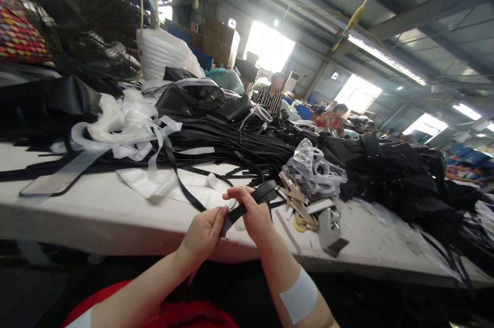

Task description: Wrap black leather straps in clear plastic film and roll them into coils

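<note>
Both hands meet over the front edge of the white table (162, 209). My left hand (205, 231) pinches the near end of a black strap (237, 210). My right hand (252, 212) is wrapped round the same strap a little further along, its index finger reaching left across it. Beyond my right hand the strap bends into a loop above the tabletop. Another black strip (179, 181) comes down from the pile and ends close to my left hand. White paper sheets (148, 184) lie behind my left hand.
Long black straps (227, 140) are heaped across the table's back. White film strips (123, 122) lie left. At right are a clear plastic bundle (314, 171), beige strips (295, 196), a grey tape dispenser (330, 232) and black bags (405, 173). Two people work farther back.
</note>
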`<state>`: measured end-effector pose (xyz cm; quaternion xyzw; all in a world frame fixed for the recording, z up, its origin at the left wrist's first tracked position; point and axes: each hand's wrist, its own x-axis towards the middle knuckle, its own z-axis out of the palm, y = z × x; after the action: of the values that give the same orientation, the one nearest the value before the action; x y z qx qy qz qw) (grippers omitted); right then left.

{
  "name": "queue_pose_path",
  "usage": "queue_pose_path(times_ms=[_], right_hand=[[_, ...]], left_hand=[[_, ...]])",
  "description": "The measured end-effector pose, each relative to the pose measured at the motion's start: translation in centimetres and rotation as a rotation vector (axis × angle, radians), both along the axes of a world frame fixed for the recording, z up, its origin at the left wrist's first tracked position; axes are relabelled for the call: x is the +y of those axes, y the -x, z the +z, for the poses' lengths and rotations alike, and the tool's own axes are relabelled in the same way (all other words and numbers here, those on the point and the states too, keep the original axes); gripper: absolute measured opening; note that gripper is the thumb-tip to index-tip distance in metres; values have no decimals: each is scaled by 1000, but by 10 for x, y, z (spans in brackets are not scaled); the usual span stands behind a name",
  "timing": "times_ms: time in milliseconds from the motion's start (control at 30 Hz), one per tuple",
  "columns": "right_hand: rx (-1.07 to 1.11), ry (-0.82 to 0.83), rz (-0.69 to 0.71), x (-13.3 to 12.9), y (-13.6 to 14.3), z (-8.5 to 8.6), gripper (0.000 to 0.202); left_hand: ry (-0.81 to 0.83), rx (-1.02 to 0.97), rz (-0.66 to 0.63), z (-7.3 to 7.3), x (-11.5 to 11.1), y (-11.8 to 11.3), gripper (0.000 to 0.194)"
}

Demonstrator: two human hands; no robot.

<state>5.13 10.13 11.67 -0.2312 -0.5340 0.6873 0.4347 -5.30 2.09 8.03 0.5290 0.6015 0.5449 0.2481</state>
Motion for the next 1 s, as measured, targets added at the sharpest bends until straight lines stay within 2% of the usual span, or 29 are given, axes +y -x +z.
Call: queue_pose_path(times_ms=[67,133,267,367,433,533,600,667,733,867,1000], right_hand=[[86,8,20,6,-5,21,21],[102,-34,55,11,-6,43,26],[-186,-121,210,12,-2,78,52],[-284,-142,245,16,0,98,52],[-187,-100,213,27,-5,112,38],[80,67,154,52,-21,136,25],[211,120,140,66,-33,149,21],[240,83,144,73,-41,156,16],[216,13,136,73,-43,160,16],[185,-116,139,64,-36,160,31],[88,-255,74,49,-28,149,43]], left_hand=[[4,2,-58,9,4,-3,50],[-1,-56,-73,23,11,-7,52],[-85,-170,-85,67,30,-9,56],[-149,-195,-87,92,41,-9,56],[-142,-211,-77,95,45,-12,55],[-86,-225,-101,85,48,-17,54],[-61,-225,-127,77,47,-20,56],[-66,-220,-138,75,46,-22,58],[-84,-212,-140,79,46,-23,59],[-112,-213,-152,97,49,-24,56],[-162,-255,-144,117,55,-25,55]])
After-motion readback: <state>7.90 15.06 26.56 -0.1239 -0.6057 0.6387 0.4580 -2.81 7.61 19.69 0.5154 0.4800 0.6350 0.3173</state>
